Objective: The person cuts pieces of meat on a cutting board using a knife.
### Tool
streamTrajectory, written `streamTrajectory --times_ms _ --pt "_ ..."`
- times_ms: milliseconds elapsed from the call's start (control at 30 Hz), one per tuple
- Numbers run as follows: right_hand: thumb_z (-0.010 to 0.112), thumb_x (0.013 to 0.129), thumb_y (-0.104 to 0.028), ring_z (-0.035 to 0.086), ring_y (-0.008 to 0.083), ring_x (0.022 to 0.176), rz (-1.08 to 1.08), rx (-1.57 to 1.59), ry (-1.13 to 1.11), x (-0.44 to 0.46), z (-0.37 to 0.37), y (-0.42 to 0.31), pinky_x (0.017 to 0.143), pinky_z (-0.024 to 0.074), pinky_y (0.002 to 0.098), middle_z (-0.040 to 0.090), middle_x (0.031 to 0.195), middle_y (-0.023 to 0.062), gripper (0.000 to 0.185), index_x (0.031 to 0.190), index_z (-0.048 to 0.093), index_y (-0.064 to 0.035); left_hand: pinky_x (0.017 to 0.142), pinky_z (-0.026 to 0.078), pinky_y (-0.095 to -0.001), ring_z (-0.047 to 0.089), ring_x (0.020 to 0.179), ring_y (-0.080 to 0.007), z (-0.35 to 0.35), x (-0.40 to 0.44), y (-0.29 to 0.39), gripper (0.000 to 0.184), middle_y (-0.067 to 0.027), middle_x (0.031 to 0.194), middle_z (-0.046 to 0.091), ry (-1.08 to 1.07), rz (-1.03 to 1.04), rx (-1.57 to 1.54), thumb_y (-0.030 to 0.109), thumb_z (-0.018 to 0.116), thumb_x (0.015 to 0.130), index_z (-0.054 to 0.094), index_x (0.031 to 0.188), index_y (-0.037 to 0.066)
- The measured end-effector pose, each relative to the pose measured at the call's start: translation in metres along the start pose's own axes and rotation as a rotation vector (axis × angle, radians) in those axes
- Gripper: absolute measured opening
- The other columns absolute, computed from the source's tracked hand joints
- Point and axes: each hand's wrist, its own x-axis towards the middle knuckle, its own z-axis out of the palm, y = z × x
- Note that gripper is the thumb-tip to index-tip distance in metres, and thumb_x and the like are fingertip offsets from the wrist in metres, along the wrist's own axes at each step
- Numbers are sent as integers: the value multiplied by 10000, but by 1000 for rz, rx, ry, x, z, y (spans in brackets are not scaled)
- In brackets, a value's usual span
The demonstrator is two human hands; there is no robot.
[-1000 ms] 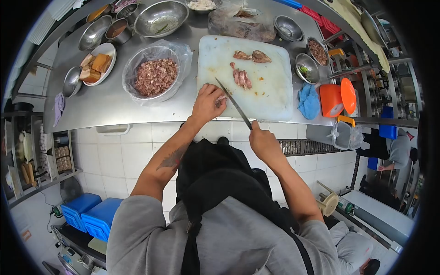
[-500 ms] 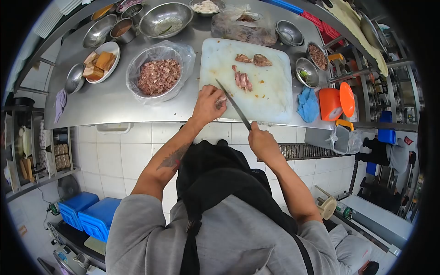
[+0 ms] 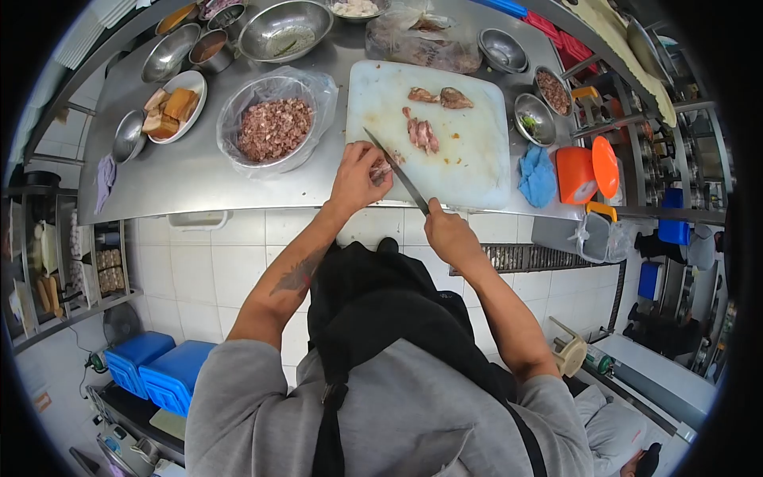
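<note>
My left hand [image 3: 362,173] is at the lower left corner of a white cutting board [image 3: 477,171], its fingers curled over a piece of meat [image 3: 381,170]. A long kitchen knife [image 3: 401,176] is in my right hand [image 3: 452,236], which grips the handle at the board's front edge. The blade slants up and left, close beside the meat under my left fingers. Sliced meat [image 3: 423,136] lies in the middle of the board. Behind it are two darker meat chunks [image 3: 455,98]. My left fingers partly hide the piece they hold.
Left of the board stands a plastic-lined bowl of diced meat [image 3: 274,129]. A plate of browned blocks [image 3: 181,103] sits farther left. Metal bowls [image 3: 286,32] line the back, beside a plastic bag [image 3: 421,48]. A blue cloth [image 3: 536,176] and an orange scale [image 3: 575,176] are on the right.
The knife and my right hand have shifted slightly left, bringing the blade nearer my left fingers. My left hand stays on the meat.
</note>
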Motion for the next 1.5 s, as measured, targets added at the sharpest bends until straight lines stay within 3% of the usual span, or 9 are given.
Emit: streamTrajectory --times_ms 233,367,500,567,767,867,1000,1233,1500 --pt "507 1002 -125 673 569 768 118 -77 -134 -40 -38 -22 744 519 672 685 788 338 179 1110 497 18 857 540 -436 606 942 -335 0 -6 -11 215 -104 951 630 -55 44 60 82 762 741 685 938 44" --pt "514 1000 -129 678 565 788 35 10 -29 -16 21 11 755 519 672 686 798 344 199 1127 505 23 855 541 -439 607 943 -336 2 -9 -12 211 -105 948 632 -53 40 52 81 758 741 685 936 43" --pt "513 1001 -133 683 559 808 52 -2 -10 -11 5 -6 768 522 663 690 809 343 223 1152 504 31 872 533 -436 606 963 -340 -6 -10 -5 209 -110 961 642 -60 2 21 86 761 743 686 933 40" --pt "516 999 -134 686 554 812 41 -8 -69 -11 -14 -8 775 528 651 693 810 336 243 1167 505 42 880 529 -436 605 973 -342 -8 -2 -9 210 -111 966 646 8 13 14 91 764 743 686 931 40" --pt "501 989 -109 683 557 810 128 -132 -177 -48 -46 -29 779 529 650 691 815 342 219 1152 492 37 889 529 -453 601 959 -353 -5 -7 -18 205 -113 937 641 -56 38 63 88 746 747 690 942 53" --pt "503 989 -109 685 553 812 59 -33 -99 -27 8 -2 766 532 648 691 816 342 214 1147 486 34 881 528 -442 608 991 -345 -4 -8 -20 192 -114 945 655 -81 43 82 90 766 752 689 922 43" --pt "512 994 -126 683 547 801 38 -25 -17 -9 19 -1 744 534 640 695 818 328 226 1159 501 29 875 526 -442 607 986 -349 -9 -10 -18 189 -114 958 661 -88 6 48 89 769 754 687 918 44" --pt "506 1001 -133 687 549 810 122 -115 -178 -40 -49 -27 769 538 640 698 831 332 224 1159 503 25 877 527 -433 611 937 -333 -7 -6 -14 189 -99 889 645 -18 65 71 84 764 743 683 911 50" --pt "506 1012 -136 683 557 824 33 57 -63 -6 23 0 779 533 640 692 814 333 226 1163 487 31 864 524 -435 604 919 -326 -6 -10 -18 175 -94 862 630 -61 11 38 84 762 743 672 889 48"
